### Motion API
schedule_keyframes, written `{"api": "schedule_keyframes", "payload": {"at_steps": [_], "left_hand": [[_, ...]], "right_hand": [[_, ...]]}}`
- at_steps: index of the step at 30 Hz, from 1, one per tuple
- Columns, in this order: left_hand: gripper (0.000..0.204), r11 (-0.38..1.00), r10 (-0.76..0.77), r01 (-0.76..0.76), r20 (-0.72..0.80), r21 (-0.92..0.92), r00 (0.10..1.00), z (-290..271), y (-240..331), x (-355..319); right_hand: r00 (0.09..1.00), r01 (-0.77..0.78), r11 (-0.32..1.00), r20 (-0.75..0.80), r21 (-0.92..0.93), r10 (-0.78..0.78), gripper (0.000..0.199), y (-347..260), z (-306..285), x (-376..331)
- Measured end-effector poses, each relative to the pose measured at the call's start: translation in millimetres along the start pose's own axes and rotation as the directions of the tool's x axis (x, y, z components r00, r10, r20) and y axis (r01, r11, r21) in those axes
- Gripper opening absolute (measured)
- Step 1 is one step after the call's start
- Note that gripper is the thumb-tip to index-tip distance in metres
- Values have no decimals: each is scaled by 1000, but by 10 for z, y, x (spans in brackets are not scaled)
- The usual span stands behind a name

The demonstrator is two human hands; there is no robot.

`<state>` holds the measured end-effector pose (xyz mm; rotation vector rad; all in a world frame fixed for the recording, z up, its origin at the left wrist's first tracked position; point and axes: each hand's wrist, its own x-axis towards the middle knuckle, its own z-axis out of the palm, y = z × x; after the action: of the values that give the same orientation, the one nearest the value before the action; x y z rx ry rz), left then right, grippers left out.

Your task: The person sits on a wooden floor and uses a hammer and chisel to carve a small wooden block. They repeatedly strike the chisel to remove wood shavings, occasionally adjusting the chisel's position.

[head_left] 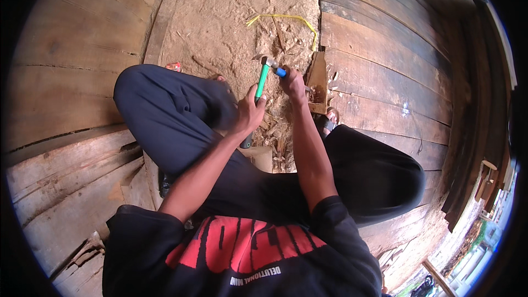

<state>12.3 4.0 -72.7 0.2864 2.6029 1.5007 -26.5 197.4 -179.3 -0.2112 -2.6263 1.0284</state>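
Note:
My left hand (251,114) is wrapped round a claw hammer (262,81) with a green and black handle. The hammer's head points away from me, and its striking face is at the butt of a blue-handled chisel (281,72); I cannot tell whether they touch. My right hand (293,85) grips that chisel, its fingers hiding most of it. Just right of this hand stands a piece of wood (317,71) with a hollow in its lower part, where loose chips lie. The chisel's tip is not clearly visible.
Wood shavings (275,126) cover the dirt floor between my legs. A yellow strap (291,17) lies farther ahead. Plank surfaces rise on the left (71,66) and right (385,71). A small red packet (174,67) lies by my left knee. A pale block (258,158) sits close to me.

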Motion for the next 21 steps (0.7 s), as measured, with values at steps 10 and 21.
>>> {"api": "schedule_keyframes", "payload": {"at_steps": [10,21], "left_hand": [[39,998,-62,56,166,40,984,-39,-118,29],[26,980,-185,185,-15,74,983,146,126,-150]], "right_hand": [[997,-79,997,8,-20,79,7,-32,-17,-73],[1000,-6,1000,-2,13,6,12,-42,-91,-148]]}}
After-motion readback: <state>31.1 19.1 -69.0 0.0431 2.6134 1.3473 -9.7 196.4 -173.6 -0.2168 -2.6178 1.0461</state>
